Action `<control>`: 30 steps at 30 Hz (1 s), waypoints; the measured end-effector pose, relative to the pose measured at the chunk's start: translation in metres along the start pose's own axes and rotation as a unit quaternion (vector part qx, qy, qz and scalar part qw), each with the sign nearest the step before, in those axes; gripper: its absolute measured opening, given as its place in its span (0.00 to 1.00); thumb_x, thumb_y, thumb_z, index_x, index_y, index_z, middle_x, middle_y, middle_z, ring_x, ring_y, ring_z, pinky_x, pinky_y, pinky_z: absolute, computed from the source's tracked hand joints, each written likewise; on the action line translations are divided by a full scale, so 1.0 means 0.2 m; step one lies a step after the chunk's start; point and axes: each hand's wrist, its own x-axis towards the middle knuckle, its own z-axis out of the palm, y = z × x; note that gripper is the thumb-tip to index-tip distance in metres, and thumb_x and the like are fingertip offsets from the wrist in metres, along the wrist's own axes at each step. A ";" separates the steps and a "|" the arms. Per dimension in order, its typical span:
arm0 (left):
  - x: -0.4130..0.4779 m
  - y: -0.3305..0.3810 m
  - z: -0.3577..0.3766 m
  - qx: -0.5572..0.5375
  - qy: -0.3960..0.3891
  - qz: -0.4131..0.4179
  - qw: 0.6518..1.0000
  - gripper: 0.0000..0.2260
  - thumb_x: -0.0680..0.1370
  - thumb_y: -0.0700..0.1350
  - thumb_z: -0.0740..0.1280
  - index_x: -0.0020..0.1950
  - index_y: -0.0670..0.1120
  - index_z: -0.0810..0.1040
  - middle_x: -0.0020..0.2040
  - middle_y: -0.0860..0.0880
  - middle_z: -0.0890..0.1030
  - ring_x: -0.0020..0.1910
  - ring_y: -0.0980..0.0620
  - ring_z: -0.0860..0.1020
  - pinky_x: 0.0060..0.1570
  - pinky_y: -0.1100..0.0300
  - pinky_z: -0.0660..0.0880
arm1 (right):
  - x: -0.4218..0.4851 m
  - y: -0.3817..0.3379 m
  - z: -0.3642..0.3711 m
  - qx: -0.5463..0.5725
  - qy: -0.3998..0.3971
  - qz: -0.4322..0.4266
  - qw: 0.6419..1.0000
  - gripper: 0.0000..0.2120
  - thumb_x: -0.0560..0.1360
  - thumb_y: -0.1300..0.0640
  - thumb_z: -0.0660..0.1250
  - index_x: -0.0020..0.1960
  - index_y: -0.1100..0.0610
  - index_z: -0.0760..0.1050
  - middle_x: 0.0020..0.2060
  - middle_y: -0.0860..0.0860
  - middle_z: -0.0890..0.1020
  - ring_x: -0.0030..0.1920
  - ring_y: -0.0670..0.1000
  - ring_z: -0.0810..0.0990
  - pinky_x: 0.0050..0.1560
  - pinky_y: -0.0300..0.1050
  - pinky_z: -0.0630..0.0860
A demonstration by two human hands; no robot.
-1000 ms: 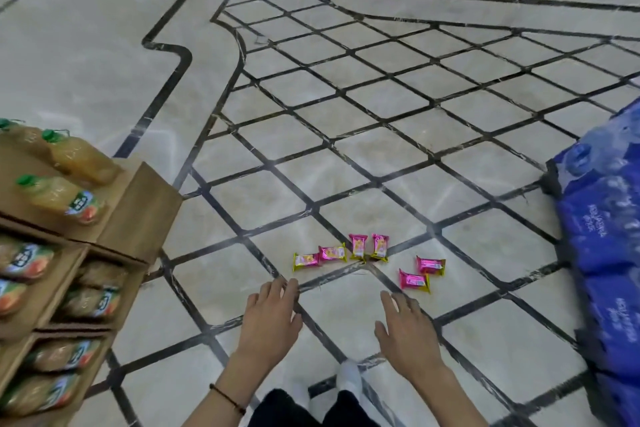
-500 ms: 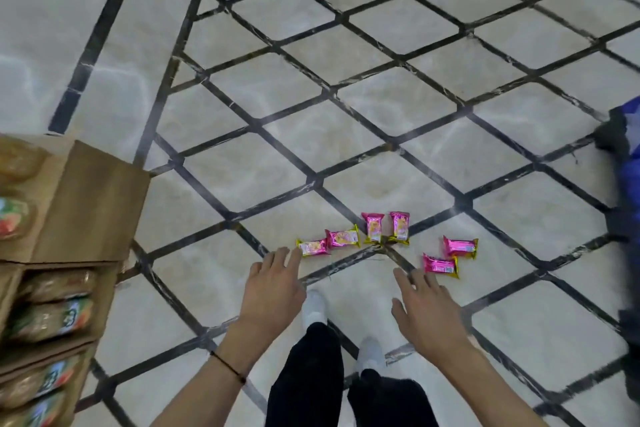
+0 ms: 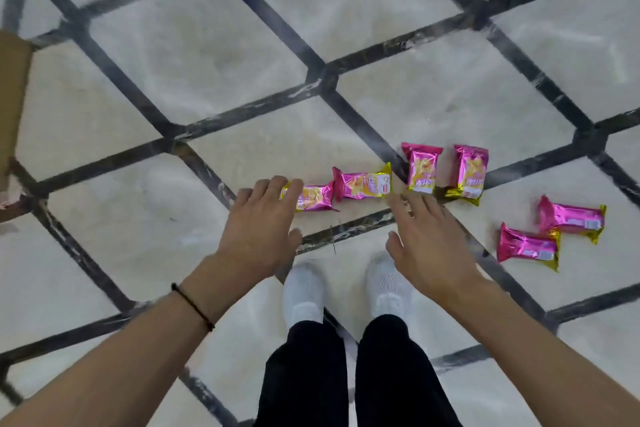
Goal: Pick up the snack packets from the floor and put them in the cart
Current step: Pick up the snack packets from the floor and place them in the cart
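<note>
Six pink and gold snack packets lay on the tiled floor (image 3: 173,80), none of them lifted. Four formed a rough row across one dark inlay line. The leftmost packet (image 3: 317,198) and the second packet (image 3: 362,183) lay lengthwise, end to end and just touching. The third packet (image 3: 420,168) and fourth packet (image 3: 469,173) stood side by side, slightly apart. Two further packets lay well to the right of the row: the far packet (image 3: 571,218) and the near packet (image 3: 528,246), corners touching.

The left hand (image 3: 258,222) was extended palm down, fingers straight and together, with the fingertips covering the left end of the leftmost packet. Whether they pressed on it could not be determined. Nothing was grasped. The right hand (image 3: 427,243) was likewise flat and released, fingers spread, with the tips just short of the third packet's lower end.

A dark cord bracelet (image 3: 192,303) sat on the left wrist. White shoes (image 3: 303,291) stood just behind the hands. A cardboard box (image 3: 10,97) showed at the left border of the view.
</note>
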 end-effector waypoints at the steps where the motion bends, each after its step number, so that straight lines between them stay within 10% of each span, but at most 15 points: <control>1: 0.05 -0.02 0.13 0.001 0.001 -0.002 1.000 0.33 0.68 0.49 0.74 0.71 0.46 0.70 0.65 0.44 0.75 0.61 0.40 0.74 0.58 0.45 0.71 | 0.06 0.03 0.11 -0.008 -0.005 -0.011 1.000 0.29 0.70 0.58 0.71 0.69 0.60 0.69 0.60 0.60 0.76 0.60 0.63 0.73 0.56 0.58 0.74; 12: 0.51 -0.18 0.92 0.028 0.003 0.000 1.000 0.41 0.66 0.54 0.75 0.75 0.49 0.63 0.71 0.44 0.70 0.69 0.41 0.69 0.67 0.44 0.65 | 0.70 0.09 0.78 -0.105 -0.009 -0.065 0.992 0.41 0.62 0.58 0.73 0.73 0.63 0.62 0.66 0.60 0.72 0.69 0.62 0.67 0.68 0.59 0.65; 22: 0.56 -0.15 1.03 0.079 0.014 0.008 0.997 0.32 0.68 0.47 0.74 0.67 0.48 0.64 0.57 0.44 0.75 0.55 0.41 0.74 0.64 0.45 0.67 | 0.78 0.14 0.84 -0.147 -0.074 -0.087 0.983 0.29 0.71 0.49 0.72 0.65 0.58 0.62 0.59 0.56 0.72 0.58 0.57 0.72 0.56 0.52 0.72; 30: 0.28 -0.06 0.53 -0.062 0.072 -0.135 0.986 0.23 0.68 0.47 0.73 0.56 0.43 0.66 0.47 0.45 0.71 0.43 0.42 0.74 0.41 0.50 0.71 | 0.50 0.03 0.38 -0.057 -0.028 0.022 0.998 0.27 0.64 0.51 0.76 0.54 0.62 0.68 0.48 0.59 0.76 0.49 0.60 0.74 0.43 0.54 0.74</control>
